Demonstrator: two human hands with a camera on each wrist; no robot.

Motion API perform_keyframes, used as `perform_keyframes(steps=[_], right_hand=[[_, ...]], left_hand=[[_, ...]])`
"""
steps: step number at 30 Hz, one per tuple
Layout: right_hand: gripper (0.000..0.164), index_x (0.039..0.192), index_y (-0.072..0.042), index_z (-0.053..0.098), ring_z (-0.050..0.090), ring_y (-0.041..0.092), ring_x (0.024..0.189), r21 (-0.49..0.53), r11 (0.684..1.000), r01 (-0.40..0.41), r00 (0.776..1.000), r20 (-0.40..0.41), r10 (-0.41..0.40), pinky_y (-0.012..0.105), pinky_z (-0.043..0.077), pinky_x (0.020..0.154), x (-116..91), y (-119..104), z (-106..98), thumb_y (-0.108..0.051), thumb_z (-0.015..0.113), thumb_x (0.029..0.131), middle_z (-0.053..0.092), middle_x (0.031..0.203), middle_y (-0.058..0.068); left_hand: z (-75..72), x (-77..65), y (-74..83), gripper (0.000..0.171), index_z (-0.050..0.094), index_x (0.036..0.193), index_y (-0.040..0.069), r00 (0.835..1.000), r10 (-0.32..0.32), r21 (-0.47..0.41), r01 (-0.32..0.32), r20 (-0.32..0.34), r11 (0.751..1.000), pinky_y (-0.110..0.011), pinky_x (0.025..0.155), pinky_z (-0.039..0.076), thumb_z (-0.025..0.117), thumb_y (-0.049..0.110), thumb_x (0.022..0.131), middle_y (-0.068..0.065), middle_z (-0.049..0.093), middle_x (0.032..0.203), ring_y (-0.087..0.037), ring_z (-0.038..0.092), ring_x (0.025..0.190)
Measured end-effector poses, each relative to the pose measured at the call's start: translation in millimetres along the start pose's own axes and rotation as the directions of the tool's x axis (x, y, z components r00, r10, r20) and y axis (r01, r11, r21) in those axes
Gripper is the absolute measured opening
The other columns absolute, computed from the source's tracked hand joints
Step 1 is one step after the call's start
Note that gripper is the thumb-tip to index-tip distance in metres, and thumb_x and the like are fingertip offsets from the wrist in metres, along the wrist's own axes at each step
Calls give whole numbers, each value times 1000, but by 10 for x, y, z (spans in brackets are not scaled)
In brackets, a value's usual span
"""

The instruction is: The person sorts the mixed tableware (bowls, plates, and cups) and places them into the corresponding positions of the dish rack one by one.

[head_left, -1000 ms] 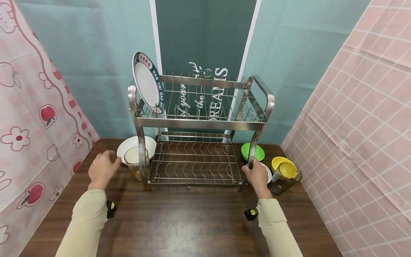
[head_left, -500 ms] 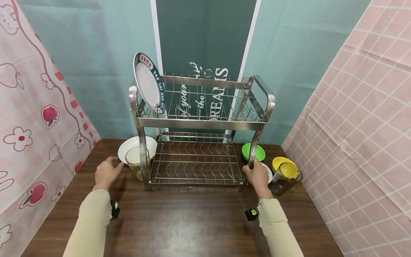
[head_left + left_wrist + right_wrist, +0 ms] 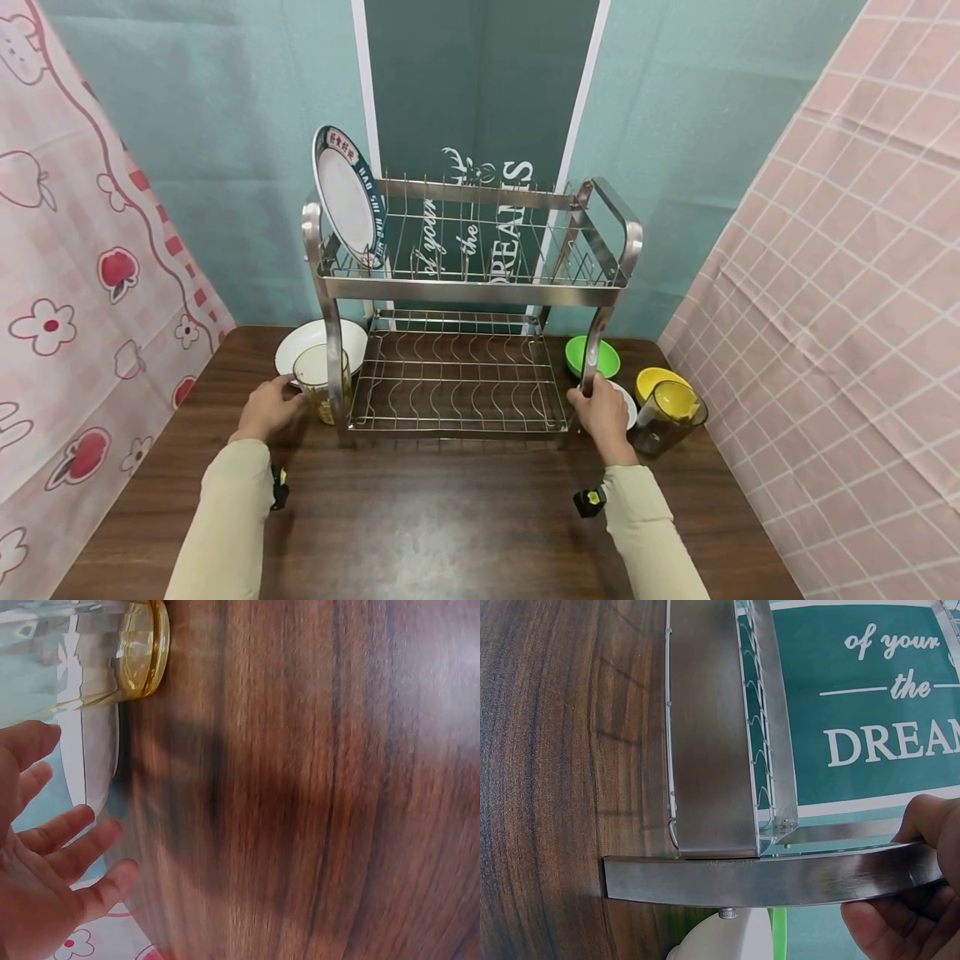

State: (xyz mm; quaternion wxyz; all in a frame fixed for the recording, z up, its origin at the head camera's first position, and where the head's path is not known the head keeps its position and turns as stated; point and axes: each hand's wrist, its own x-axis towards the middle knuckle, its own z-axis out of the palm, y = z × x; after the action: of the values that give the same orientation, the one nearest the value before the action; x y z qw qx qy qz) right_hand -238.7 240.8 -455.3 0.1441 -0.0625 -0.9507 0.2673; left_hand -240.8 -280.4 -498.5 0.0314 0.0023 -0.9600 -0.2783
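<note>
A two-tier metal dish rack (image 3: 472,292) stands on the wooden table. My right hand (image 3: 602,417) grips its right front leg (image 3: 780,881) low down, thumb on one side and fingers on the other. Beside the left front leg is a yellowish clear glass (image 3: 318,387), upright, with a white bowl (image 3: 296,337) behind it. My left hand (image 3: 267,408) is at the glass's left side, fingertips close to its wall. In the left wrist view, the fingers (image 3: 105,889) are spread and apart, with the glass (image 3: 139,652) beyond the thumb.
A white plate with a dark green rim (image 3: 347,200) leans in the rack's upper left. Right of the rack are a green bowl (image 3: 603,358), a white dish (image 3: 626,404), a yellow bowl (image 3: 652,379) and a dark clear glass (image 3: 660,425). Patterned cloths hang on both sides.
My left hand has moved right, from beside the white bowl to the yellowish glass. My right hand keeps its grip on the rack leg, and the rack stays in place.
</note>
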Motion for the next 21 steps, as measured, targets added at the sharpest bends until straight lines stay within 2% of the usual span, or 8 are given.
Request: perform_keyframes(steps=[6, 11, 15, 21], right_hand=[[20, 81, -5, 50, 49, 28, 58, 9, 1000, -3, 1000, 23, 3, 41, 37, 54, -3, -5, -16, -21, 63, 82, 54, 68, 9], [21, 80, -5, 50, 49, 28, 58, 8, 1000, 11, 1000, 14, -12, 42, 37, 54, -7, -5, -30, -21, 63, 81, 55, 68, 10], [21, 81, -5, 50, 49, 28, 59, 1, 1000, 5, 1000, 12, -5, 43, 37, 54, -6, -1, -28, -21, 63, 82, 55, 69, 10], [22, 81, -5, 50, 50, 29, 59, 2, 1000, 2, 1000, 10, -2, 43, 38, 55, -5, 6, 3, -22, 63, 81, 55, 69, 10]], left_hand=[[23, 3, 17, 53, 43, 127, -12, 995, 6, -19, -4, 101, 1000, -61, 84, 37, 58, 18, 86, -39, 47, 117, -56, 42, 107], [-4, 1, 22, 56, 40, 130, -11, 989, -7, -15, 10, 151, 1000, -62, 86, 36, 59, 17, 84, -40, 44, 121, -57, 40, 110], [-5, 18, 4, 60, 37, 131, -11, 988, -15, -23, 19, 156, 1000, -62, 87, 35, 60, 18, 84, -40, 42, 122, -58, 38, 111], [12, 31, -47, 61, 37, 131, -12, 992, -25, -47, 31, 121, 998, -62, 87, 36, 60, 17, 83, -40, 43, 121, -58, 39, 110]])
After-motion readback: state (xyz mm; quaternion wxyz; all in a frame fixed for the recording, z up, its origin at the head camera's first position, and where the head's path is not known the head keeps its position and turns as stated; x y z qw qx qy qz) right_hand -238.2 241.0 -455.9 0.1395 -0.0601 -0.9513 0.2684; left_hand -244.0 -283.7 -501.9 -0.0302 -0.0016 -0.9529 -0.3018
